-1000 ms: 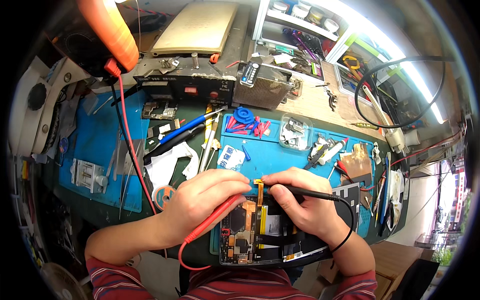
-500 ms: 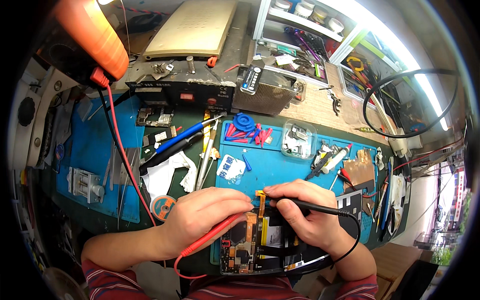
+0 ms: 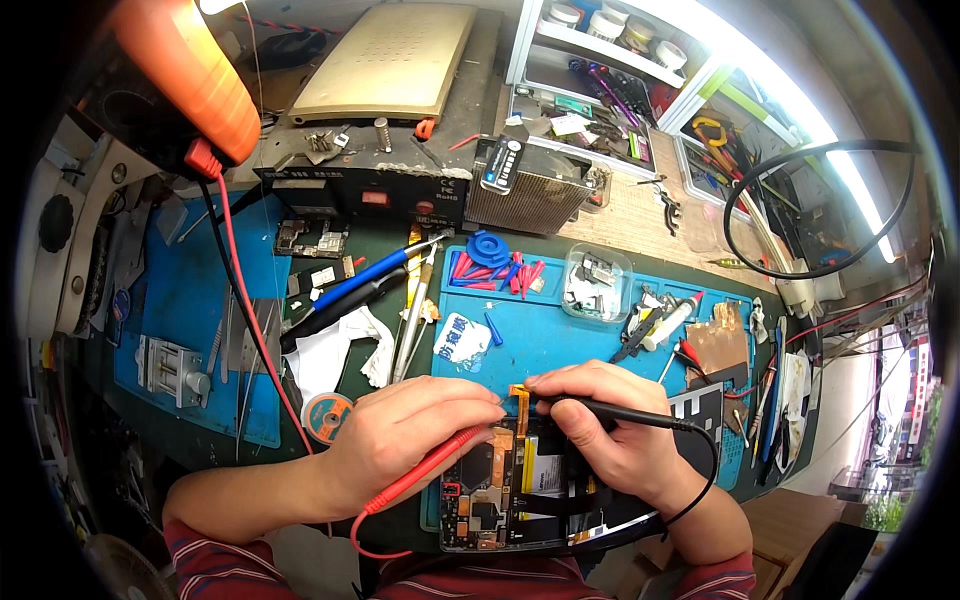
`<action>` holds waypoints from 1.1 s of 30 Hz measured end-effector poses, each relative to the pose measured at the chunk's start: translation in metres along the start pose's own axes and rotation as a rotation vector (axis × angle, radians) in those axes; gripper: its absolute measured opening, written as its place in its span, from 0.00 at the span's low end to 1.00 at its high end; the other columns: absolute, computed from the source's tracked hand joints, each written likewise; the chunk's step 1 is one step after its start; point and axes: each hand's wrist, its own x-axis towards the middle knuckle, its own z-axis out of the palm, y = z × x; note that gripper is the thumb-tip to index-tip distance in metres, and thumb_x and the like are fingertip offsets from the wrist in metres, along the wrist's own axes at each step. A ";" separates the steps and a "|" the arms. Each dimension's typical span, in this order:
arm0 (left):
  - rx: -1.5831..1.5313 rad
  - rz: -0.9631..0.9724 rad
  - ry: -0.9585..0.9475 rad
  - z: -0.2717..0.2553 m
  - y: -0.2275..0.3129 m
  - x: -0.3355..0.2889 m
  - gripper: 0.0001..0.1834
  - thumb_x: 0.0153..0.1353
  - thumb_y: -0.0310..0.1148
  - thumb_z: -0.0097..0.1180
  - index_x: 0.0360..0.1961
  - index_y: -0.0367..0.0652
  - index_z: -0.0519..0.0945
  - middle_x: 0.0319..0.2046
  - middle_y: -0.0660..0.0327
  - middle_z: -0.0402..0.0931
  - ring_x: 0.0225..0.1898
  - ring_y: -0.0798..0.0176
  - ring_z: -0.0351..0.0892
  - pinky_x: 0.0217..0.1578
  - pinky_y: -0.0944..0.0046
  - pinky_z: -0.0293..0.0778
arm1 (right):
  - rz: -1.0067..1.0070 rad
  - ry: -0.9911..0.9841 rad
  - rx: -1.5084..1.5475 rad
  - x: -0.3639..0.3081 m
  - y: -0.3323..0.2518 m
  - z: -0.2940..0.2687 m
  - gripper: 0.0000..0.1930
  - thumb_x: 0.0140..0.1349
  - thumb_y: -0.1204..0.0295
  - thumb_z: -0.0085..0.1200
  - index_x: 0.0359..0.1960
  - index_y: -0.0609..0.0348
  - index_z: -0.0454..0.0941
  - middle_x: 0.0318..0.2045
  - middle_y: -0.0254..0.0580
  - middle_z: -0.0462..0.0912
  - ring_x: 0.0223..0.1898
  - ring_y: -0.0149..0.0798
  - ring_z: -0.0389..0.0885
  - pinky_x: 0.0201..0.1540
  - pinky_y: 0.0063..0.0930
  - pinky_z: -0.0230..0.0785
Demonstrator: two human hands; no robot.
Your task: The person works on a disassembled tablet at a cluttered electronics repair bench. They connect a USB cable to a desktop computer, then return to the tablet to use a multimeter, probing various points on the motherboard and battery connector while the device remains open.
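My left hand [image 3: 415,425] is closed round a red multimeter probe [image 3: 425,465], its fingers pointing right across the top of an opened phone [image 3: 490,480]. From the other side my right hand [image 3: 615,430] grips a black multimeter probe [image 3: 625,413]. An orange flex cable [image 3: 523,410] stands up from the phone's upper edge, between the two hands, with the right fingertips close against it. Circuit board fills the phone's left part; a battery [image 3: 546,465] and dark ribbon lie to its right. Both probe tips are too small or hidden to make out.
The orange multimeter [image 3: 190,80] hangs at the upper left, its leads running down past my left arm. A blue mat [image 3: 550,350] holds red and blue caps [image 3: 497,272], a clear box [image 3: 597,283] and loose tools. Tweezers and a blue-handled tool [image 3: 375,270] lie left of it.
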 end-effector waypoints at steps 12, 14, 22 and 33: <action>0.015 -0.006 -0.005 0.000 -0.001 -0.002 0.16 0.58 0.25 0.69 0.47 0.37 0.83 0.45 0.54 0.84 0.43 0.53 0.87 0.42 0.59 0.84 | -0.030 0.042 0.034 0.001 0.003 0.004 0.09 0.69 0.72 0.62 0.45 0.66 0.84 0.37 0.48 0.87 0.35 0.43 0.87 0.39 0.30 0.78; 0.013 -0.004 -0.001 0.000 -0.001 -0.002 0.15 0.58 0.24 0.70 0.47 0.37 0.83 0.45 0.53 0.84 0.43 0.53 0.87 0.41 0.60 0.84 | -0.020 0.043 0.037 0.001 0.002 0.004 0.09 0.69 0.72 0.62 0.45 0.66 0.84 0.37 0.48 0.87 0.35 0.43 0.87 0.39 0.30 0.78; 0.011 0.005 0.012 0.000 0.000 0.000 0.15 0.57 0.23 0.71 0.46 0.36 0.84 0.44 0.51 0.85 0.42 0.52 0.87 0.41 0.60 0.83 | -0.021 0.058 0.040 0.001 0.005 0.005 0.08 0.68 0.74 0.62 0.45 0.65 0.85 0.37 0.48 0.87 0.35 0.43 0.86 0.39 0.30 0.78; 0.012 -0.023 -0.022 -0.002 0.003 -0.004 0.14 0.65 0.30 0.63 0.51 0.42 0.82 0.48 0.57 0.83 0.48 0.52 0.85 0.47 0.60 0.82 | 0.031 0.041 -0.012 0.000 -0.005 0.003 0.08 0.69 0.75 0.58 0.45 0.63 0.86 0.33 0.43 0.88 0.34 0.37 0.86 0.40 0.28 0.75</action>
